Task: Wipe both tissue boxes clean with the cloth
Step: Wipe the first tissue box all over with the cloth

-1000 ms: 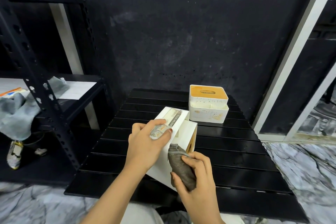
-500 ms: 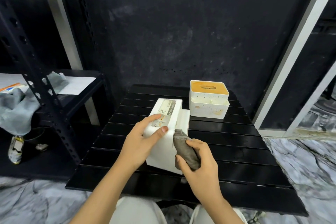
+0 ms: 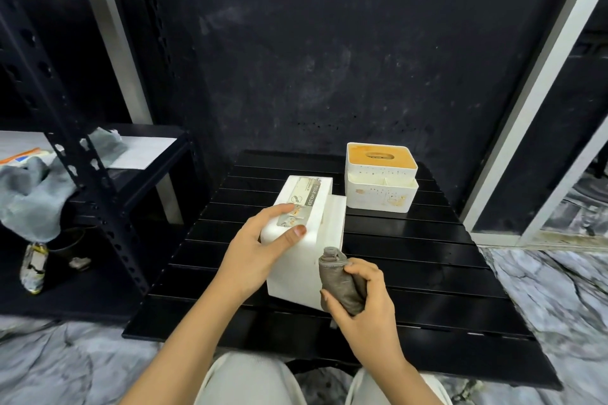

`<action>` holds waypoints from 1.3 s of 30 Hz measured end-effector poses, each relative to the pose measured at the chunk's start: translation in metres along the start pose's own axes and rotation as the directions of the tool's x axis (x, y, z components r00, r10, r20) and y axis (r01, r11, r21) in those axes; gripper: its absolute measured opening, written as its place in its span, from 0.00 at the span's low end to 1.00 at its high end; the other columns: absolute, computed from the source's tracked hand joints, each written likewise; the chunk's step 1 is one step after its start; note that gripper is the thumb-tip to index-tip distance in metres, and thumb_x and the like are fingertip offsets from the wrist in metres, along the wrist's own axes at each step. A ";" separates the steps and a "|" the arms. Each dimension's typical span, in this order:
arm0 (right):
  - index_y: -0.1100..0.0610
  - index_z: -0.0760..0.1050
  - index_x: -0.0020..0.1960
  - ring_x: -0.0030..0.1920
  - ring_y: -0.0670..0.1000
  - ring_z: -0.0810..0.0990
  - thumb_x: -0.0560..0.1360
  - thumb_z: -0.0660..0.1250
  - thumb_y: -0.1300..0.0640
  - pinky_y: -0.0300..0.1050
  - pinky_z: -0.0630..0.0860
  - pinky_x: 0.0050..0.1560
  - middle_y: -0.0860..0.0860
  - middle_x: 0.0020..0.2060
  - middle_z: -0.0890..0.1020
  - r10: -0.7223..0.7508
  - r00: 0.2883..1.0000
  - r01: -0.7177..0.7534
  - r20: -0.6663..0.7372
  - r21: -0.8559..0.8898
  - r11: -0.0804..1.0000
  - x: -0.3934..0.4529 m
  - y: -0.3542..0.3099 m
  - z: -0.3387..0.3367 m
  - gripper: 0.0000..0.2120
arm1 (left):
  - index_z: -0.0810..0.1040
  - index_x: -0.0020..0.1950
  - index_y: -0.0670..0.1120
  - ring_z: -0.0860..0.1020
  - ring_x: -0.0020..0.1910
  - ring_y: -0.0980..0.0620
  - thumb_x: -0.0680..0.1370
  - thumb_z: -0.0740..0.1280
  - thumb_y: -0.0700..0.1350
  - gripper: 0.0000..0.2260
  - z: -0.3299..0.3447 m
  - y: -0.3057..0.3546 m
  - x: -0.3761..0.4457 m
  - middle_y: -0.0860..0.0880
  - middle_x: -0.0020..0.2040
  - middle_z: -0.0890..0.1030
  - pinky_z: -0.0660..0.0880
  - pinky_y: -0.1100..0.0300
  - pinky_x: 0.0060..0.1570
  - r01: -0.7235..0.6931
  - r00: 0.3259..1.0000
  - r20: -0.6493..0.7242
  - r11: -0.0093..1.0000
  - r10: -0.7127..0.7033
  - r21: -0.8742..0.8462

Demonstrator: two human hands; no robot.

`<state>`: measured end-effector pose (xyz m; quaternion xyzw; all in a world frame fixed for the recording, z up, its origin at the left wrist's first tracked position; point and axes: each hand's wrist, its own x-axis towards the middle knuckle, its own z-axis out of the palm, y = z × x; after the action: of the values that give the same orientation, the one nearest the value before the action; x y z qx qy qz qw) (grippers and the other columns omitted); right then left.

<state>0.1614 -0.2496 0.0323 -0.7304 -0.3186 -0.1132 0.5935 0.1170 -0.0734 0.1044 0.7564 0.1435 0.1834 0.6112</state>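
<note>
Fingers [image 3: 368, 276] grip cloth [image 3: 340, 283] beside white tissue box [image 3: 296, 266]

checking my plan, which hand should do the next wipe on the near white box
Right hand: it grips the grey cloth against the white tissue box. The left hand holds the box steady.

The label [image 3: 302, 200] on the white tissue box [image 3: 306, 233] reads "TISSUE HOLDER".

Dim, dark room; soft overhead glare on the black table [image 3: 411, 276]; wide-angle bending at edges.
</note>
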 end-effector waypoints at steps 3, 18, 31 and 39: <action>0.32 0.64 0.55 0.53 0.52 0.79 0.66 0.69 0.46 0.53 0.79 0.46 0.34 0.56 0.70 0.012 1.000 -0.013 0.025 0.010 1.000 0.003 0.000 -0.002 0.22 | 0.78 0.56 0.64 0.77 0.57 0.56 0.63 0.74 0.63 0.22 -0.001 0.002 -0.001 0.56 0.61 0.76 0.77 0.53 0.57 0.004 1.000 0.007 1.000 -0.004 -0.010; 0.46 0.74 0.51 0.49 0.41 0.78 0.67 0.75 0.61 0.28 0.73 0.45 0.44 0.48 0.80 0.104 0.994 -0.107 0.038 0.081 0.991 0.029 -0.025 -0.013 0.18 | 0.77 0.55 0.66 0.77 0.59 0.56 0.65 0.73 0.63 0.19 0.001 0.001 -0.001 0.58 0.62 0.76 0.77 0.52 0.58 -0.005 1.000 -0.020 1.000 0.006 0.003; 0.49 0.75 0.49 0.41 0.39 0.79 0.72 0.70 0.54 0.26 0.72 0.36 0.44 0.43 0.80 0.322 0.943 -0.315 0.083 -0.089 0.945 0.073 -0.045 -0.033 0.07 | 0.71 0.56 0.67 0.72 0.49 0.67 0.71 0.69 0.59 0.15 0.022 0.013 -0.018 0.58 0.56 0.71 0.68 0.71 0.40 -0.010 0.984 -0.173 0.970 0.053 0.242; 0.46 0.75 0.49 0.46 0.34 0.76 0.70 0.72 0.55 0.27 0.73 0.42 0.40 0.44 0.79 0.195 0.980 -0.197 -0.044 -0.053 0.979 0.063 -0.075 -0.032 0.11 | 0.70 0.58 0.63 0.71 0.52 0.57 0.70 0.64 0.65 0.18 0.047 0.022 -0.027 0.58 0.52 0.63 0.77 0.56 0.45 0.040 0.960 -0.262 0.883 0.095 0.468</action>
<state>0.1718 -0.2521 0.1347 -0.7724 -0.2300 -0.0773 0.5869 0.1140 -0.1311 0.1149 0.8503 0.2568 0.2561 0.3815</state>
